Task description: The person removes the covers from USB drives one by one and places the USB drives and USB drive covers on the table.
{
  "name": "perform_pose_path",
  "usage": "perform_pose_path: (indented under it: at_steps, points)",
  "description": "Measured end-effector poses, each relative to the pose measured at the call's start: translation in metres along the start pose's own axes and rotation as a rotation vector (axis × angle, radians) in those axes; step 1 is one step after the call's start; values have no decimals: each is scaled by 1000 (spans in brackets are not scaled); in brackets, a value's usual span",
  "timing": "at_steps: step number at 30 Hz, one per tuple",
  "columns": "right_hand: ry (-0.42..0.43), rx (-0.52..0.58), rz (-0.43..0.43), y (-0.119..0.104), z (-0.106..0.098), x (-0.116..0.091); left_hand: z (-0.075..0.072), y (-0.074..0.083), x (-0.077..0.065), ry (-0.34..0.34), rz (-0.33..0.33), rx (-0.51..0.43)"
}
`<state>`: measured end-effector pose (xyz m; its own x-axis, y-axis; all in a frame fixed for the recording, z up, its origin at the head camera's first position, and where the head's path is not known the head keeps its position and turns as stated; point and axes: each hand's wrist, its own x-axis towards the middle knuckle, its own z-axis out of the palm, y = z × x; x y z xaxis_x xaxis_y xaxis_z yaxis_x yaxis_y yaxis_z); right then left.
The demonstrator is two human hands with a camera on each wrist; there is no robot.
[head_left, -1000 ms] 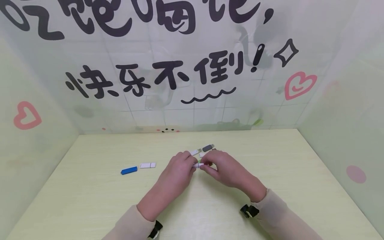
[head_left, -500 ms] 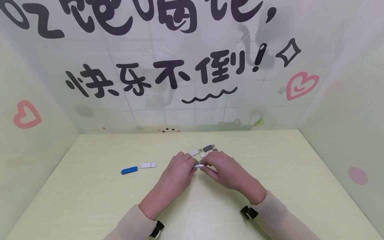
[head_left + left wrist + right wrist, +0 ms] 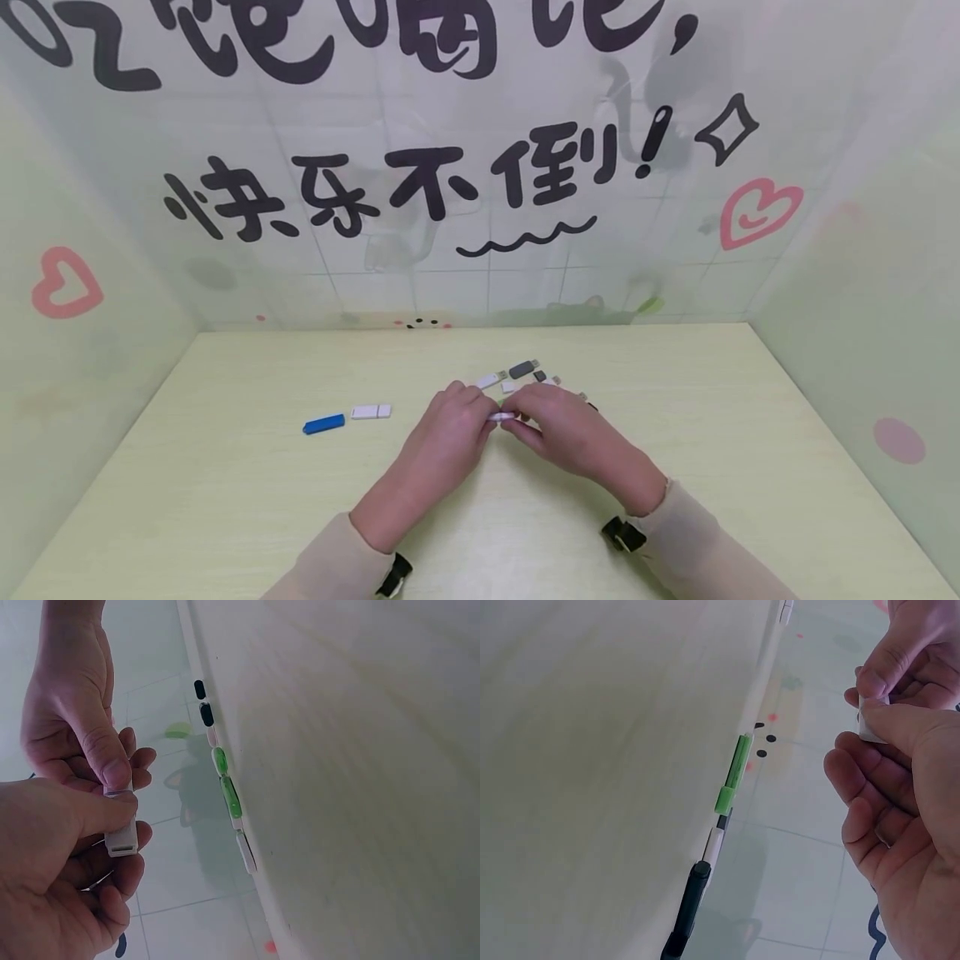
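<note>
Between both hands, at the middle of the table, is a white USB stick (image 3: 501, 416) with a seam across it. My left hand (image 3: 442, 433) pinches one end between thumb and fingers, and my right hand (image 3: 577, 425) pinches the other. In the left wrist view the white stick (image 3: 121, 836) shows a slotted end toward the camera. In the right wrist view its other end (image 3: 871, 729) pokes out beneath the thumb, the rest covered by fingers. Just beyond the hands lie a white USB stick with bare plug (image 3: 489, 381) and a dark grey one (image 3: 522, 369).
To the left lie a blue USB stick (image 3: 324, 424) and a capped white one (image 3: 371, 412). A small white cap (image 3: 508, 387) and a black cap (image 3: 539, 377) sit behind the hands. Green (image 3: 737, 761) and black sticks (image 3: 694, 892) show in the right wrist view.
Both hands keep their pinch on the white USB stick, and less of it shows between the fingers. The right hand has dropped slightly nearer, uncovering more plugs behind it.
</note>
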<state>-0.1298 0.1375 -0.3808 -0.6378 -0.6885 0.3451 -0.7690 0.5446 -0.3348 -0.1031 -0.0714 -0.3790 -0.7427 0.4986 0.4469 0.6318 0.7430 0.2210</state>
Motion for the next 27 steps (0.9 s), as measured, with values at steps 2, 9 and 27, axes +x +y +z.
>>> perform_pose_path:
  at_steps: [2,9,27]
  points:
    - [9,-5,-10,0,0,-1,0,0,0,4,2,0]
    - [46,-39,-49,-2,1,-1,0,1,0,-7,-7,6]
    - [60,-41,-96,-2,0,-2,-3,2,-1,-19,-16,-22]
